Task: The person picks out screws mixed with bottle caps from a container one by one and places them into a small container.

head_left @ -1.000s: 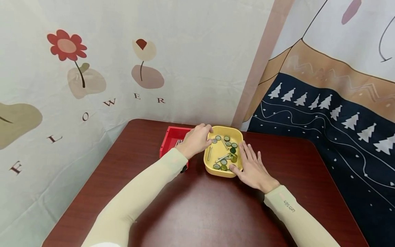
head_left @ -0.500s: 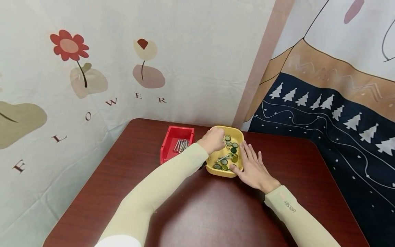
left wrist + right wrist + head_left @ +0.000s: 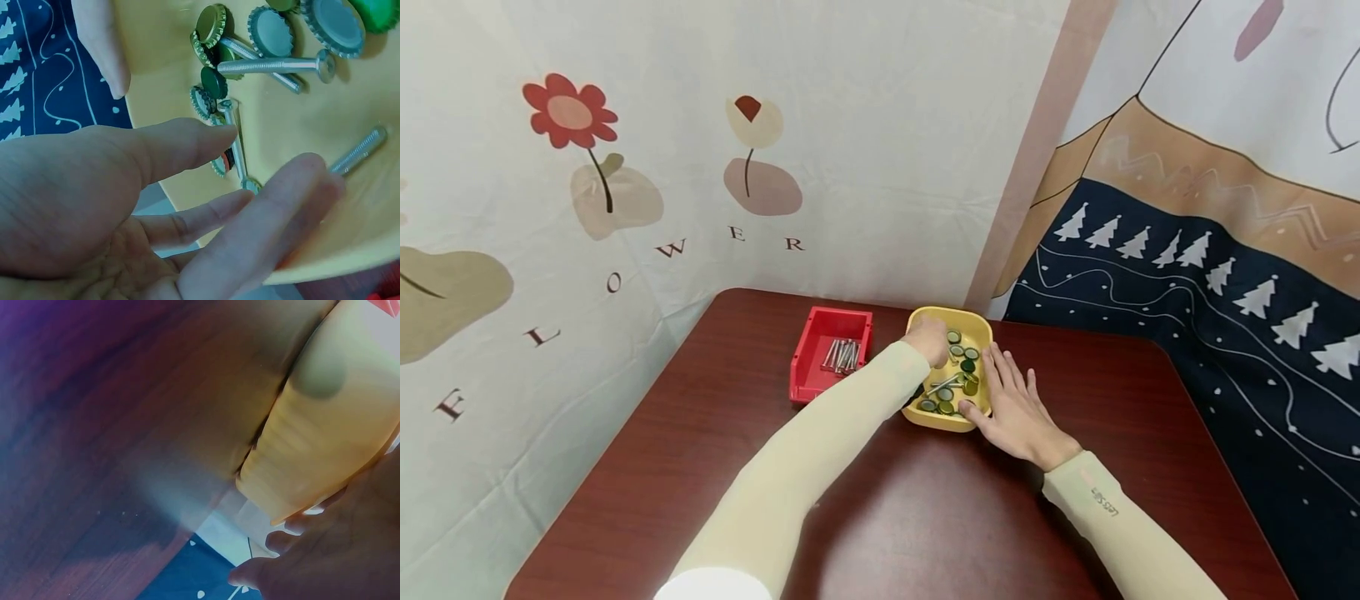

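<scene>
In the head view a yellow tray (image 3: 942, 423) holds several bottle caps (image 3: 971, 384) and several metal bolts (image 3: 942, 386). My left hand (image 3: 928, 340) reaches into its left side. Seen from the left wrist, the thumb and fingers (image 3: 290, 194) are spread apart with a gap between them. One bolt (image 3: 235, 140) lies by the thumb tip, and another bolt (image 3: 359, 151) is partly hidden behind the fingers. My right hand (image 3: 1018, 417) rests against the tray's right rim, fingers straight; the right wrist view shows it beside the tray's outer wall (image 3: 319, 444).
Left of the tray stands a red bin (image 3: 808, 379) with several bolts (image 3: 842, 355) lying in it. Both containers sit toward the far edge of a dark red-brown table (image 3: 887, 508). A printed cloth (image 3: 880, 167) hangs behind.
My left hand has moved right from over the gap between bin and tray, down into the yellow tray, uncovering the bolts in the red bin. My right hand has stayed at the rim.
</scene>
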`<move>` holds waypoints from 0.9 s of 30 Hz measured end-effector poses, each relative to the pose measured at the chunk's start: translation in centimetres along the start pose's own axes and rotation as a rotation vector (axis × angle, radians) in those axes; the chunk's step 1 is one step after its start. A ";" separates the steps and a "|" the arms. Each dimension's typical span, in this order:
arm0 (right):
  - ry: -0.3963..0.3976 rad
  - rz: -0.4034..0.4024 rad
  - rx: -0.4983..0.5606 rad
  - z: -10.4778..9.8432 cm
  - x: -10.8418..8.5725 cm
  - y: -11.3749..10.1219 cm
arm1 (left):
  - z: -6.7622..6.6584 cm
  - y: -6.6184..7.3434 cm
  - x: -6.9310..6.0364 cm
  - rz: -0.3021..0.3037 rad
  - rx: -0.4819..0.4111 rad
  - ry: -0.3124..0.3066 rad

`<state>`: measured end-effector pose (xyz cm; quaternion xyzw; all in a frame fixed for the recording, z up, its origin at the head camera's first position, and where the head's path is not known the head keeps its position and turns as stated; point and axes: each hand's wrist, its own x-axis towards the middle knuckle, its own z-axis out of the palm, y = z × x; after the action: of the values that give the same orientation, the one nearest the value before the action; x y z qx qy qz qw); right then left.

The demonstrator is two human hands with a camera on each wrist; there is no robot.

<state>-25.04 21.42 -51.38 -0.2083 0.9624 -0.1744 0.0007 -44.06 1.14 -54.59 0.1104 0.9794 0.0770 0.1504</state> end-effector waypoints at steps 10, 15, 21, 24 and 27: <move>-0.005 0.007 -0.001 0.0 0.1 0.0 | -0.8 2.4 -4.0 -0.103 -0.034 -0.048; -0.009 0.009 0.000 0.0 0.1 0.0 | -0.3 2.1 -3.1 -0.063 0.055 -0.104; -0.004 0.006 -0.003 0.0 0.1 0.0 | -1.6 3.2 -6.1 -0.066 0.105 -0.115; -0.004 0.005 -0.009 0.0 0.1 0.0 | -1.5 3.1 -6.1 -0.058 0.095 -0.122; -0.003 0.005 -0.007 0.1 0.1 0.0 | -1.4 2.9 -5.9 -0.047 0.103 -0.126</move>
<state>-25.16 21.38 -51.45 -0.2061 0.9636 -0.1706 0.0020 -38.43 2.39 -51.13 0.0999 0.9729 0.0158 0.2078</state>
